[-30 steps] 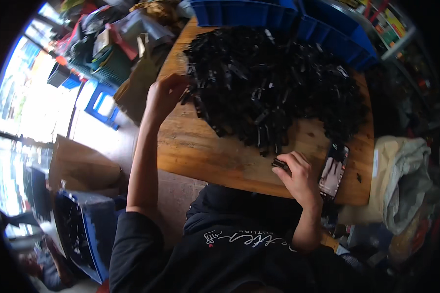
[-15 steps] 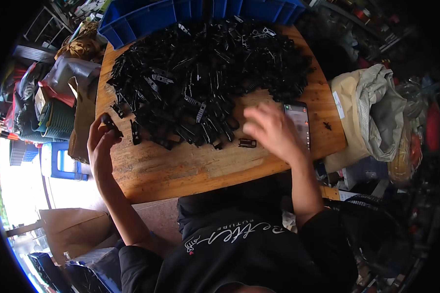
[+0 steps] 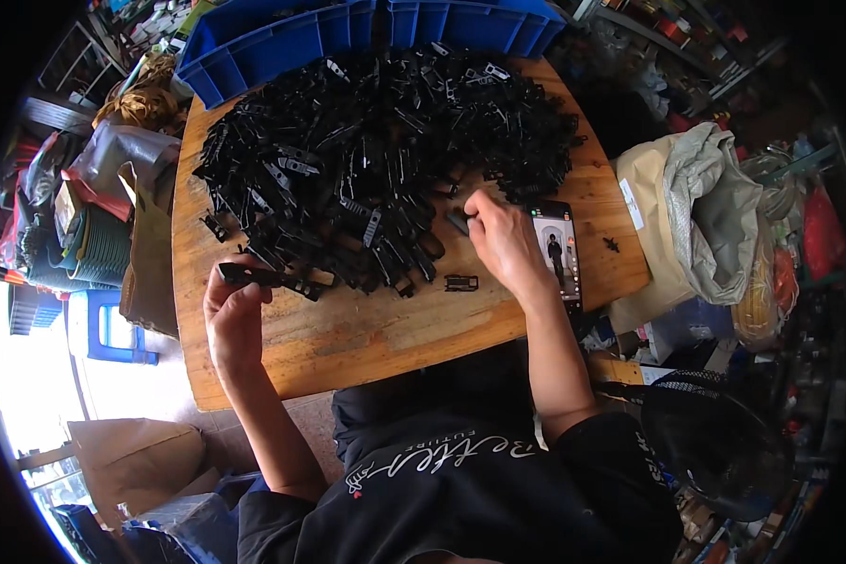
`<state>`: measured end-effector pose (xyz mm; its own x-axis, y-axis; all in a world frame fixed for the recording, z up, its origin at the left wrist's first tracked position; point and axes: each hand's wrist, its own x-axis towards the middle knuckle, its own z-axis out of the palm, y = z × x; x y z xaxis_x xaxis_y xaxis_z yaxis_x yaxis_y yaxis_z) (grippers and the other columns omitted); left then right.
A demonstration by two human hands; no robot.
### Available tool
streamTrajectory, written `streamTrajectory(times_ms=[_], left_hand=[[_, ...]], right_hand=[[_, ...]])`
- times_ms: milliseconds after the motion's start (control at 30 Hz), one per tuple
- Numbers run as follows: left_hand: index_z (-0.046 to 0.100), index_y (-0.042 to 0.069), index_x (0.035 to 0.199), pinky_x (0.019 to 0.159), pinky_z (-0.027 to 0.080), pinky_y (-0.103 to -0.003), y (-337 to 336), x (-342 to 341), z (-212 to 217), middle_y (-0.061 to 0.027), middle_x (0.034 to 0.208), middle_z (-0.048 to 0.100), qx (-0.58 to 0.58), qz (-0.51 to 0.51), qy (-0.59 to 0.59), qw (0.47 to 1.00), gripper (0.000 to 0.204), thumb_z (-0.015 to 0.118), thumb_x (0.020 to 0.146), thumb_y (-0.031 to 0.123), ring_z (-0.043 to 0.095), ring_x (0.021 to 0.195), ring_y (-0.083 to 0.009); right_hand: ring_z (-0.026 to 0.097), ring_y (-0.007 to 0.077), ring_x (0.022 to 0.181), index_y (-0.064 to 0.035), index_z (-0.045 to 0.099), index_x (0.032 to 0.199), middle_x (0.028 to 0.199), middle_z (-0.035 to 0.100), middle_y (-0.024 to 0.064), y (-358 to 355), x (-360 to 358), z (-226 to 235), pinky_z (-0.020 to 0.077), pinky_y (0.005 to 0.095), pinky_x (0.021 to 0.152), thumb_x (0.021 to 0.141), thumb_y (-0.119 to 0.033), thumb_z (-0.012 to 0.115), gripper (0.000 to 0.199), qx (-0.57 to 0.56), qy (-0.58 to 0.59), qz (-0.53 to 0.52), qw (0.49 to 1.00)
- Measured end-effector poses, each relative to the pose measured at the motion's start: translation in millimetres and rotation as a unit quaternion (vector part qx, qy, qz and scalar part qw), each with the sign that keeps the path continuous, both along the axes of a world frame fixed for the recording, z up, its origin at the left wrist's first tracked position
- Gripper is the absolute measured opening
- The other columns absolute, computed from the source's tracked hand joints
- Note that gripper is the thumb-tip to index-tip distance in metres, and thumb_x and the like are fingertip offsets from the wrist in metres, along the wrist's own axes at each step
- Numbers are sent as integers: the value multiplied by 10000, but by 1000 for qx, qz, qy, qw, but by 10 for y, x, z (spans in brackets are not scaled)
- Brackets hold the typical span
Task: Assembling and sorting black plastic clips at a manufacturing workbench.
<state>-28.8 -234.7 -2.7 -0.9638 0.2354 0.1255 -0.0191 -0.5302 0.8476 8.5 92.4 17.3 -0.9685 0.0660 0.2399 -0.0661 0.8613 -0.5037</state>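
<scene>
My left hand [image 3: 234, 315] is closed around a slim, elongated black part [image 3: 246, 274] at the near left edge of a large heap of black parts [image 3: 329, 141]. Several pieces in the heap are silver and slotted. To the right, my right hand [image 3: 500, 240] has its fingers pinched together, and a small dark piece [image 3: 457, 222] shows at the fingertips; its shape is partly hidden. One short black slotted part [image 3: 461, 283] lies alone on the wood between my hands.
The wooden table [image 3: 367, 329] has a curved front edge. Two blue bins [image 3: 282, 42] stand behind the heap. A lit phone [image 3: 559, 254] lies right of my right hand, with a small dark piece [image 3: 611, 243] beyond it. An open sack [image 3: 705, 216] stands at the right.
My left hand has shifted right and nearer to me, with its black part now lying crosswise. The right hand, blurred before, has its fingers pinched at a dark piece. The phone's screen picture has changed.
</scene>
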Motion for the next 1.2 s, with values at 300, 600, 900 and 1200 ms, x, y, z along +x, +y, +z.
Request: streamTrajectory(times_ms=[300,600,900,1200], left_hand=[[528,-3,1073,741,459,-274,334,52,12,-211,1197,509,127,-58,-17,990,296,574,780,-15,571,853,-181],[482,-28,1175,789,459,-300,386,37,-25,-247,1229,478,142,-42,-58,987,392,560,794,17,561,859,-195],[475,-9,1185,722,461,-265,345,59,-80,-228,1185,519,139,-29,-41,989,365,549,830,36,554,764,-148],[487,-1,1179,725,463,-247,331,99,-86,-205,1156,544,121,-9,-46,992,332,533,851,30,567,777,-120]], right_hand=[[558,273,851,-3,560,903,874,601,112,25,221,-52,465,347,736,769,56,552,147,79,70,59,993],[533,279,896,-7,575,969,956,575,102,-138,549,-36,453,357,764,710,-60,678,283,8,-1,111,994],[534,277,880,8,580,981,924,563,116,-119,545,-67,450,359,750,724,-52,672,279,0,1,118,993],[536,245,785,22,582,945,863,540,116,-147,577,-91,448,327,670,795,-52,600,168,-48,0,113,992]])
